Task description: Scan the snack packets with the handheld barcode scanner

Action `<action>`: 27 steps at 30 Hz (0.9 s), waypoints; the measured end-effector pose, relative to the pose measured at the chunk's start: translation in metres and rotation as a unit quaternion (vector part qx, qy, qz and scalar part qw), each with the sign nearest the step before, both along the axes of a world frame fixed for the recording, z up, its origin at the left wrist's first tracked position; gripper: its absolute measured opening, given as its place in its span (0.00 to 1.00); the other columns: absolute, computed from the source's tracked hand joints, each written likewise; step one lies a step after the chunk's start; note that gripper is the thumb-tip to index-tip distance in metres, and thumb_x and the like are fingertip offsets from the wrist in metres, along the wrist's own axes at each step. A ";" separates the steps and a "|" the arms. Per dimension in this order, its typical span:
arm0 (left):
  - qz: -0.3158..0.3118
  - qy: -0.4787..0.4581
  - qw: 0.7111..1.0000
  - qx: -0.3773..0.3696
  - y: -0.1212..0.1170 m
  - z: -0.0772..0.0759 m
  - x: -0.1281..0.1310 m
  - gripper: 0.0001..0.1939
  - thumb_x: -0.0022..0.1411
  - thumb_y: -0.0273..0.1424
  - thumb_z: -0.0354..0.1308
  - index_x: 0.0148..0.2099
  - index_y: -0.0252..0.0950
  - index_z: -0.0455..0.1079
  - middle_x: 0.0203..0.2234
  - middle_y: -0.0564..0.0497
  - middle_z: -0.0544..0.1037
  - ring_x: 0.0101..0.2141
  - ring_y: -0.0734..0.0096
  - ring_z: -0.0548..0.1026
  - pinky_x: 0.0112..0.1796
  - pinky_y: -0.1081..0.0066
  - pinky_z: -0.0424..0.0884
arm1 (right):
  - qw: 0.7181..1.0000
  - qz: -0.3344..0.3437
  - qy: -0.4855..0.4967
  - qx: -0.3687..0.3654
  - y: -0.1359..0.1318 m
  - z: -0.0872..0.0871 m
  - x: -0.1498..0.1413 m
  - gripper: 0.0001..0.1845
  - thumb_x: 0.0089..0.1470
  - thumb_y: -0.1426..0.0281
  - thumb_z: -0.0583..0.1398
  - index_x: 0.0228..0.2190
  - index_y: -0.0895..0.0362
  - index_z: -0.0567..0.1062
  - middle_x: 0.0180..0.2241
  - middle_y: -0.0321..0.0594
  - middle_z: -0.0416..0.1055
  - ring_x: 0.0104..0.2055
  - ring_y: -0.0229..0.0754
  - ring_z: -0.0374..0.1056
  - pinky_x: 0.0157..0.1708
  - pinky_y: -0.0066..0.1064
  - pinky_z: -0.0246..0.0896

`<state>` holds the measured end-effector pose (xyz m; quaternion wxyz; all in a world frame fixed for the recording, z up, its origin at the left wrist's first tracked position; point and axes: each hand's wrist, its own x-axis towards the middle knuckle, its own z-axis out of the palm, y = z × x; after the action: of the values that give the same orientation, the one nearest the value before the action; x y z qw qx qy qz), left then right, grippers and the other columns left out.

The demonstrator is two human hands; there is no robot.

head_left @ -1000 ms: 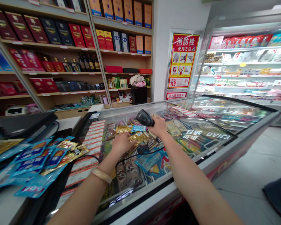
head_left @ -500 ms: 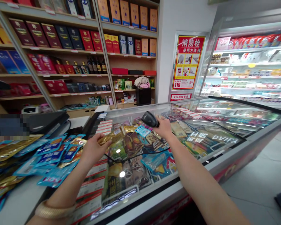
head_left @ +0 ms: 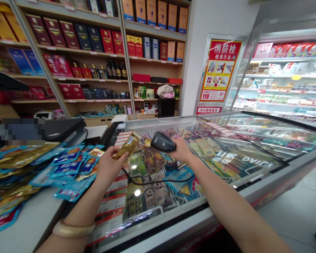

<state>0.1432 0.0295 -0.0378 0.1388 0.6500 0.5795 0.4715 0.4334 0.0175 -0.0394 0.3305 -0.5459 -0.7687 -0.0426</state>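
Observation:
My left hand (head_left: pixel 112 161) pinches one end of a narrow gold foil packet (head_left: pixel 130 144), its far end tilted up with a pale label showing. My right hand (head_left: pixel 181 150) is wrapped round the handle of a black barcode scanner (head_left: pixel 162 141), whose head points left toward the packet. A gap separates scanner and packet. Both hands are above the glass lid of a chest freezer (head_left: pixel 150 214), in which many wrapped ice creams lie. The scanner's black cable (head_left: pixel 152 182) loops over the glass. My right fingertips are partly hidden behind the scanner.
Blue and gold packets (head_left: pixel 68 165) lie heaped on the white counter (head_left: pixel 39 211) at the left, beside a dark device (head_left: pixel 63 128). Shelves of boxed bottles (head_left: pixel 84 37) stand behind. A lit display fridge (head_left: pixel 284 75) is at the back right.
The gold packet has tilted up, its label end now raised. The scanner has turned and come nearer to my left hand. The view has shifted slightly left.

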 end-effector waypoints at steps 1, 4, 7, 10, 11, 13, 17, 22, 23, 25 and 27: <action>0.003 0.003 1.000 0.001 0.000 0.000 0.000 0.14 0.48 0.44 0.59 0.31 0.40 0.66 0.27 0.52 0.77 0.30 0.65 0.74 0.32 0.70 0.68 | 1.000 0.011 -0.004 -0.005 -0.001 0.000 -0.004 0.12 0.45 0.62 0.65 0.33 0.55 0.78 0.30 0.39 0.78 0.33 0.44 0.72 0.37 0.29 0.57; 0.007 -0.001 1.000 0.001 -0.003 0.002 0.002 0.13 0.48 0.43 0.59 0.30 0.40 0.65 0.27 0.53 0.76 0.29 0.65 0.75 0.33 0.69 0.69 | 0.999 0.050 -0.006 -0.006 -0.004 -0.001 -0.013 0.14 0.44 0.62 0.65 0.34 0.55 0.78 0.29 0.37 0.77 0.32 0.42 0.71 0.36 0.28 0.56; 0.002 -0.020 1.000 -0.005 -0.006 0.006 0.006 0.12 0.47 0.42 0.59 0.30 0.40 0.65 0.27 0.53 0.77 0.29 0.65 0.75 0.32 0.69 0.69 | 0.997 0.072 -0.012 0.005 -0.006 -0.001 -0.018 0.10 0.44 0.64 0.65 0.31 0.55 0.77 0.27 0.37 0.76 0.31 0.41 0.70 0.35 0.27 0.55; -0.003 -0.024 1.000 -0.008 -0.009 0.009 0.008 0.12 0.47 0.41 0.59 0.29 0.41 0.63 0.25 0.54 0.76 0.28 0.65 0.75 0.31 0.70 0.69 | 0.997 0.078 -0.017 0.020 -0.007 -0.001 -0.021 0.09 0.43 0.65 0.65 0.29 0.54 0.76 0.26 0.36 0.75 0.31 0.41 0.70 0.35 0.27 0.54; -0.005 -0.021 1.000 -0.009 -0.009 0.009 0.009 0.12 0.47 0.41 0.59 0.28 0.41 0.63 0.24 0.54 0.76 0.28 0.65 0.75 0.31 0.70 0.69 | 0.996 0.081 -0.014 0.024 -0.008 -0.001 -0.021 0.09 0.42 0.65 0.65 0.29 0.54 0.76 0.27 0.36 0.75 0.31 0.41 0.70 0.35 0.27 0.54; -0.008 -0.015 1.000 -0.009 -0.010 0.010 0.010 0.11 0.47 0.41 0.59 0.27 0.41 0.62 0.24 0.54 0.75 0.28 0.66 0.75 0.30 0.70 0.68 | 0.996 0.084 -0.009 0.027 -0.008 0.000 -0.022 0.09 0.43 0.66 0.65 0.30 0.54 0.76 0.27 0.35 0.76 0.32 0.41 0.71 0.35 0.27 0.54; -0.013 -0.015 1.000 -0.008 -0.009 0.009 0.010 0.11 0.47 0.40 0.59 0.27 0.41 0.62 0.25 0.54 0.76 0.27 0.66 0.75 0.31 0.70 0.69 | 0.997 0.068 -0.016 0.018 -0.009 0.000 -0.022 0.09 0.43 0.65 0.66 0.29 0.55 0.75 0.27 0.36 0.76 0.32 0.42 0.71 0.35 0.27 0.54; -0.011 -0.015 1.000 -0.003 -0.008 0.008 0.007 0.11 0.47 0.40 0.59 0.28 0.41 0.62 0.25 0.54 0.76 0.27 0.65 0.75 0.30 0.69 0.69 | 0.997 0.067 -0.028 0.008 -0.010 0.003 -0.023 0.11 0.43 0.66 0.66 0.31 0.55 0.77 0.29 0.36 0.77 0.32 0.41 0.72 0.35 0.27 0.54; -0.012 -0.013 1.000 -0.003 -0.008 0.007 0.007 0.11 0.47 0.40 0.59 0.28 0.41 0.62 0.24 0.54 0.76 0.27 0.65 0.74 0.30 0.70 0.69 | 0.997 0.068 -0.028 0.009 -0.010 0.003 -0.023 0.10 0.43 0.66 0.66 0.31 0.55 0.77 0.28 0.36 0.77 0.31 0.41 0.72 0.35 0.27 0.54; -0.013 -0.009 1.000 -0.003 -0.007 0.006 0.007 0.11 0.47 0.41 0.58 0.27 0.41 0.62 0.23 0.54 0.75 0.27 0.66 0.74 0.29 0.70 0.69 | 0.997 0.067 -0.025 0.016 -0.010 0.003 -0.023 0.09 0.43 0.66 0.66 0.30 0.55 0.77 0.27 0.36 0.77 0.31 0.42 0.72 0.34 0.27 0.53; -0.009 -0.002 1.000 0.001 -0.007 0.004 0.008 0.11 0.48 0.41 0.58 0.28 0.41 0.62 0.23 0.54 0.75 0.27 0.66 0.74 0.29 0.70 0.68 | 0.997 0.066 -0.022 0.024 -0.009 0.001 -0.023 0.09 0.44 0.65 0.66 0.30 0.55 0.77 0.27 0.36 0.77 0.31 0.42 0.72 0.35 0.28 0.53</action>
<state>0.1509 0.0225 -0.0337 0.1430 0.6545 0.5730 0.4721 0.4108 0.0081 -0.0381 0.3289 -0.4844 -0.8090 -0.0510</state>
